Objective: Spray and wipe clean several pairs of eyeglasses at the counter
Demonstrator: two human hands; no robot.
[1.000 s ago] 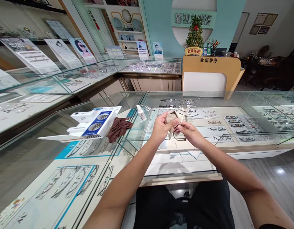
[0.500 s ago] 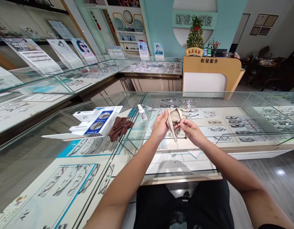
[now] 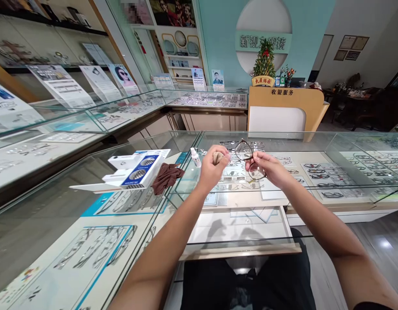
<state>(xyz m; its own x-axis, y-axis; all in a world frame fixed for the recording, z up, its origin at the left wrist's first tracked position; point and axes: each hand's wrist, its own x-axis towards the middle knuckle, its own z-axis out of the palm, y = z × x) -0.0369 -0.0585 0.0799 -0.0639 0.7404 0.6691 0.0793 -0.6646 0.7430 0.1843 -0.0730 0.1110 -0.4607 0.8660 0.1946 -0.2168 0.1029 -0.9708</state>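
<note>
My right hand (image 3: 266,167) pinches a pair of eyeglasses (image 3: 244,150) near the bridge, holding them tilted above the glass counter. One lens is raised toward the left and the other hangs below my fingers. To the left, my left hand (image 3: 214,165) is closed around a bunched beige cleaning cloth (image 3: 218,158), most of it hidden in the fist. The cloth and the glasses are apart. A small white spray bottle (image 3: 195,157) stands on the counter just left of my left hand. Beside it lies a crumpled brown cloth (image 3: 166,176).
A blue and white box (image 3: 142,170) with open flaps sits on the counter at left. Glass showcases with rows of eyeglass frames surround me. Below my hands a white drawer (image 3: 237,226) is pulled out. A wooden cashier desk (image 3: 281,97) stands beyond.
The beige cloth has come off the lens and is now gathered in my left hand. My right hand has moved slightly right, lifting and turning the glasses. The view has tilted upward a little.
</note>
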